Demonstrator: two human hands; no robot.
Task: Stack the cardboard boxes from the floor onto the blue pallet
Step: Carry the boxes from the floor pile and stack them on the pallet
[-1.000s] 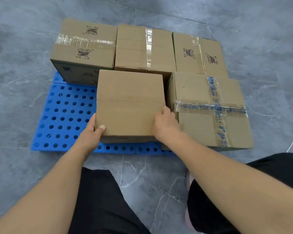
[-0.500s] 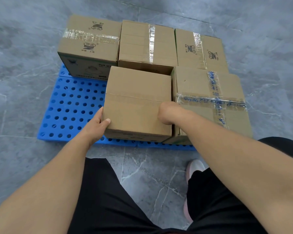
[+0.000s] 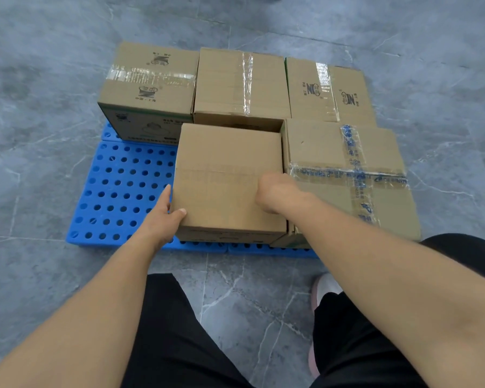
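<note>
A plain cardboard box sits on the front middle of the blue pallet. My left hand grips its left near corner, thumb on top. My right hand rests on its right top edge, fingers curled down between it and a box with blue printed tape at the front right. Three more boxes fill the back row: a printed one at the left, one with clear tape in the middle, and one with logos at the right.
The pallet's front left part shows bare perforated plastic. Grey marbled floor tiles surround the pallet. My legs in black trousers and a pale shoe stand just in front of the pallet's near edge.
The box has slid away from me, further onto the pallet and up against the back row. My right hand moved from the box's near corner to its right top edge. The view shifted a little.
</note>
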